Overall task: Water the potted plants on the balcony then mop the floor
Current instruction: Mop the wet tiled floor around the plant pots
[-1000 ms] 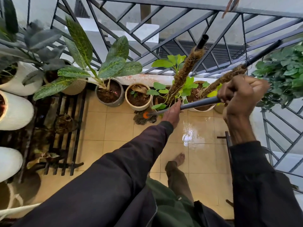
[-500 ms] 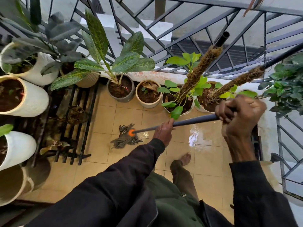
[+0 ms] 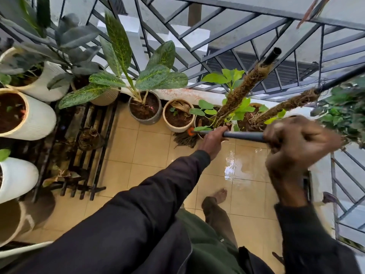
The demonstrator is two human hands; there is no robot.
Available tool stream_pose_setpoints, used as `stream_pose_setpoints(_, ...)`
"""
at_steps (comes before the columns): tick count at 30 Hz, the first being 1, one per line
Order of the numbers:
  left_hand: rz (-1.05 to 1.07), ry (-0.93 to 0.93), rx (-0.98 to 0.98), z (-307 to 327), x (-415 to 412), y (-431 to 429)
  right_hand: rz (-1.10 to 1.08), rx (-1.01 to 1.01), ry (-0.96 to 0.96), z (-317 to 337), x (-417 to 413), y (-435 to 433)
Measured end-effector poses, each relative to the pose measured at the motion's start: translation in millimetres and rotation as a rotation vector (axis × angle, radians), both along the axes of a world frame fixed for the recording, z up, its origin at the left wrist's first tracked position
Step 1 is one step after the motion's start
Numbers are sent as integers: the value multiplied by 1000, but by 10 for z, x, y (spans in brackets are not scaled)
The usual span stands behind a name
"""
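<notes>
- Curls the fingers [image 3: 284,135] of the right hand [image 3: 296,149] into a tight fist round the grey mop handle [image 3: 244,136], high on the shaft, close to the camera and blurred.
- Wraps the left hand [image 3: 213,139] round the same handle lower down, at the end of a dark sleeve [image 3: 158,194] stretched forward.
- Slants the shaft down and away to an orange collar [image 3: 190,131] just past the left hand.
- Spreads the dark stringy mop head [image 3: 184,140] on the tiled floor [image 3: 150,153], at the foot of the beige pot [image 3: 178,117] and just left of the pot bearing a leaning moss pole [image 3: 243,89].
- Shows a wet sheen [image 3: 230,167] on the tiles under the handle, between the two arms.
- Plants a bare foot [image 3: 218,195] on the tiles, nearer the body than the sheen.
- Lines up a grey pot [image 3: 145,111] with broad speckled leaves just left of the beige one, along the base of the metal railing [image 3: 237,46].
- Ranks white ribbed pots [image 3: 39,119] at the far left, beside a dark slatted rack [image 3: 88,147].
</notes>
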State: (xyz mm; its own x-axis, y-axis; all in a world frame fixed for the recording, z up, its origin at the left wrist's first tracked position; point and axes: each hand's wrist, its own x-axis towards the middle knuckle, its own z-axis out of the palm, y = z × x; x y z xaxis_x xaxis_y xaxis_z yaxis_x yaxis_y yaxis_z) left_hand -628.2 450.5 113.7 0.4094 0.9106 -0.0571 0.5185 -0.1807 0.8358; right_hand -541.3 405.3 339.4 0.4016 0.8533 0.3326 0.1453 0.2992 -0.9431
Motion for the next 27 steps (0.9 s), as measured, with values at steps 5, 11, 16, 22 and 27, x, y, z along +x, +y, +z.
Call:
stream_pose_setpoints(5, -47, 57, -83, -185, -25, 37, -88, -103, -70, -132, 10, 71)
stream_pose_setpoints(11, -87, 177, -79, -9, 256, 103, -133, -147, 121, 9, 335, 269)
stream_pose_setpoints(16, -123, 253, -61, -151, 144, -139, -123, -190, 226, -58, 454, 150)
stream_pose_setpoints(22, -212, 375, -126, -278, -304, -451, -90, -260, 349, -179, 344, -71)
stream_pose_setpoints(27, -213, 372, -98, -336, -591, -746, -7, -225, 353, -173, 191, -275)
